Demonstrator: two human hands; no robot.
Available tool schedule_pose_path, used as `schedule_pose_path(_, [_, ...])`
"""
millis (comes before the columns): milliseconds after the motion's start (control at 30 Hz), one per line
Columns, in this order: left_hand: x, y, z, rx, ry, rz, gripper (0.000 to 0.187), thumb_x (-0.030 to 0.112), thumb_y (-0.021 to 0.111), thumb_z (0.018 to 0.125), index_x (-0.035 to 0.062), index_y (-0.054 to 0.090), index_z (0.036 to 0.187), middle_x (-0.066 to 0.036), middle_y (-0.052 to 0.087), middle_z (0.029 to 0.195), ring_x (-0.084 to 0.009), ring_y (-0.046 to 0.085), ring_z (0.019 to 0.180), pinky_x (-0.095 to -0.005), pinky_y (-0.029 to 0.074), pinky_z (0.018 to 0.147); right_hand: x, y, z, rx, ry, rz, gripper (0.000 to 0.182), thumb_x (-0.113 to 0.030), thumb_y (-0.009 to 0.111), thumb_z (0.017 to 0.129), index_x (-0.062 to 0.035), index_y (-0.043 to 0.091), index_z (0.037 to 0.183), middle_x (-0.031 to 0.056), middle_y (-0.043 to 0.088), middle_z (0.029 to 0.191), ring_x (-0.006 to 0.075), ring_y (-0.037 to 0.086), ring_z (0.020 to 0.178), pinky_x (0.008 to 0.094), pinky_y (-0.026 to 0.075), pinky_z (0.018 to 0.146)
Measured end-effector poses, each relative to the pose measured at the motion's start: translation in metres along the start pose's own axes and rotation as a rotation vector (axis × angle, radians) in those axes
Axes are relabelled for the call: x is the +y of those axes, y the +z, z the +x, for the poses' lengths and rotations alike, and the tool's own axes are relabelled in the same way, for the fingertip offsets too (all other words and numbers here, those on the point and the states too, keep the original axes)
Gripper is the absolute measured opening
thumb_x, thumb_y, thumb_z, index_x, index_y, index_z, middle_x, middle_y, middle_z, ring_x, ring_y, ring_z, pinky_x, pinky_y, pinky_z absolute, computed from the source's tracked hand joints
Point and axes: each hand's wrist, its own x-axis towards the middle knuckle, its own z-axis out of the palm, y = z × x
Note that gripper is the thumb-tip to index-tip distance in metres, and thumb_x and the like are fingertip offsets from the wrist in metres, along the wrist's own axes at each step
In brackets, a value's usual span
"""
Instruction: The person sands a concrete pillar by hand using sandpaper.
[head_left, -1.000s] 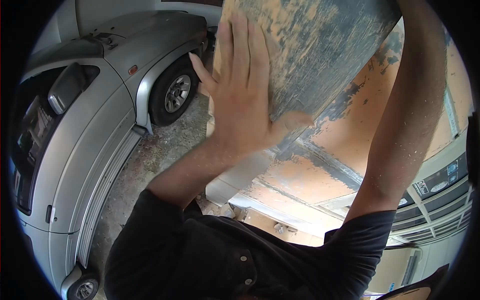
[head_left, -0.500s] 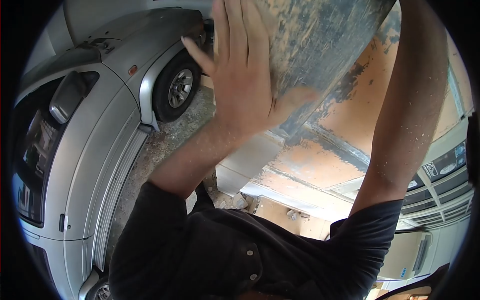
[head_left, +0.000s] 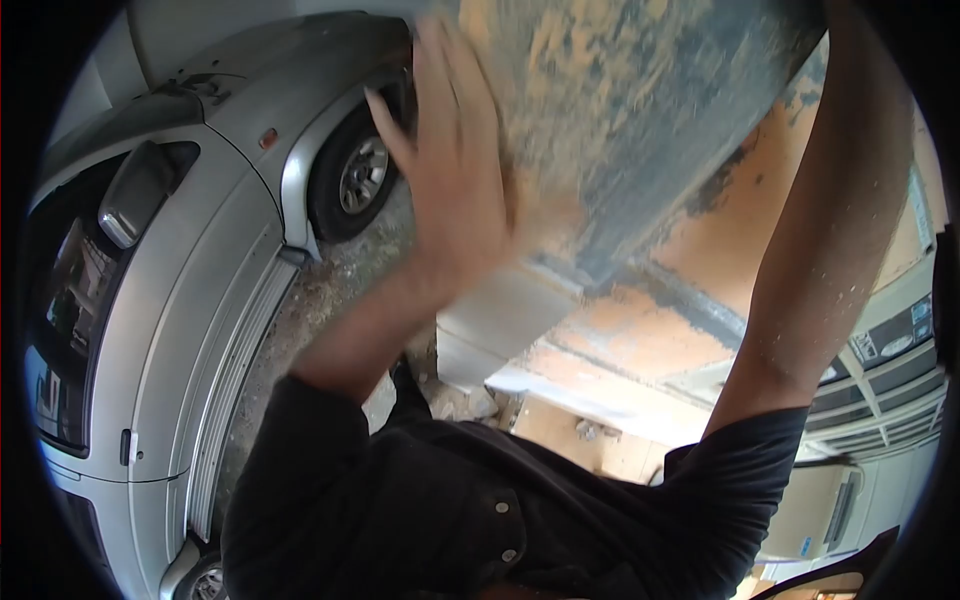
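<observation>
My left hand (head_left: 455, 165) is raised in front of me with its back toward me and its fingers stretched upward. It overlaps the left edge of a worn surface (head_left: 620, 120) with patchy dark grey and tan paint. Whether the palm touches that surface cannot be made out, and the thumb is blurred. Nothing shows in the hand. My right forearm (head_left: 825, 220), dotted with pale flecks, reaches up along the right side. The right hand lies beyond the top of the view.
A silver car (head_left: 190, 290) stands on the left, its front wheel (head_left: 362, 175) close to my left arm. Orange wall sections with peeling paint (head_left: 650, 335) lie at the right. Rubble (head_left: 470, 403) is on the floor below. A barred window (head_left: 885, 350) is far right.
My left hand has shifted left, to the edge of the worn surface, and its thumb has blurred. The right forearm sits slightly further right.
</observation>
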Motion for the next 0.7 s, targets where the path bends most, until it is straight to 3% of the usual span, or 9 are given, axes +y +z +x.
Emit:
schedule_pose_path(33, [0.003,0.004,-0.034,-0.006,0.029,0.068,0.125,0.092,0.028,0.089,-0.0138,0.027,0.156,-0.037,0.021,0.164,-0.0512,0.017,0.156,-0.0846,-0.006,0.108,0.001,-0.001,0.003,0.0,-0.001,-0.009,0.062,-0.056,0.058,0.098,-0.015,0.062,0.145,0.0177,0.052,0.154,0.0342,0.042,0.148,0.0457,0.029,0.125])
schedule_pose_path(100, [0.019,0.003,-0.105,-0.238,-0.02,0.054,0.122,0.09,0.021,0.091,-0.0152,0.037,0.15,-0.04,0.03,0.159,-0.053,0.025,0.153,-0.0823,-0.008,0.11,0.0,-0.004,0.004,0.002,0.001,-0.023,0.062,-0.056,0.058,0.098,-0.0151,0.062,0.145,0.0175,0.052,0.154,0.0341,0.042,0.148,0.0458,0.03,0.125])
schedule_pose_path(200, [0.009,0.004,-0.142,-0.284,0.064,0.275,0.124,0.092,0.018,0.089,-0.0153,0.043,0.146,-0.041,0.035,0.156,-0.0539,0.029,0.151,-0.0811,-0.01,0.11,-0.003,-0.008,0.002,-0.006,0.004,-0.032,0.063,-0.056,0.059,0.098,-0.0152,0.062,0.145,0.0172,0.052,0.155,0.034,0.042,0.148,0.0459,0.03,0.125])
schedule_pose_path(267, [0.015,0.011,-0.108,-0.134,0.005,0.109,0.123,0.092,0.025,0.088,-0.0154,0.042,0.147,-0.04,0.033,0.159,-0.0512,0.026,0.153,-0.0821,-0.011,0.109,-0.006,-0.008,0.0,-0.014,0.005,-0.021,0.063,-0.056,0.059,0.098,-0.0153,0.062,0.145,0.017,0.052,0.155,0.0339,0.042,0.148,0.0459,0.031,0.125])
schedule_pose_path(433, [0.012,-0.011,-0.007,-0.052,0.055,0.094,0.12,0.089,0.041,0.085,-0.0128,0.042,0.149,-0.038,0.032,0.16,-0.0463,0.022,0.156,-0.0831,-0.008,0.109,-0.008,-0.009,-0.001,-0.022,0.027,-0.017,0.063,-0.057,0.059,0.097,-0.0156,0.062,0.145,0.0165,0.051,0.156,0.0336,0.042,0.148,0.046,0.031,0.125])
schedule_pose_path(533, [0.001,-0.011,-0.056,-0.237,0.155,0.203,0.118,0.089,0.042,0.086,-0.0102,0.044,0.149,-0.035,0.036,0.16,-0.0446,0.028,0.155,-0.0829,-0.004,0.11,-0.007,-0.005,0.001,-0.022,0.014,-0.023,0.063,-0.057,0.059,0.097,-0.0158,0.062,0.145,0.0161,0.051,0.156,0.0335,0.041,0.149,0.0461,0.032,0.124])
schedule_pose_path(600, [0.004,-0.017,-0.116,-0.466,0.145,0.194,0.119,0.091,0.037,0.086,-0.0157,0.05,0.136,-0.044,0.041,0.15,-0.0506,0.032,0.151,-0.0825,-0.005,0.11,-0.004,-0.007,0.005,-0.012,0.02,-0.041,0.064,-0.057,0.06,0.097,-0.0159,0.062,0.145,0.0159,0.051,0.156,0.0334,0.041,0.149,0.0462,0.032,0.124])
schedule_pose_path(700, [-0.005,-0.012,-0.124,-0.347,0.245,0.214,0.118,0.091,0.038,0.087,-0.0148,0.051,0.136,-0.042,0.046,0.147,-0.0502,0.037,0.148,-0.0832,-0.004,0.109,-0.003,-0.008,0.005,-0.023,0.03,-0.052,0.064,-0.058,0.06,0.097,-0.016,0.062,0.146,0.0156,0.05,0.157,0.0332,0.041,0.149,0.0462,0.033,0.124])
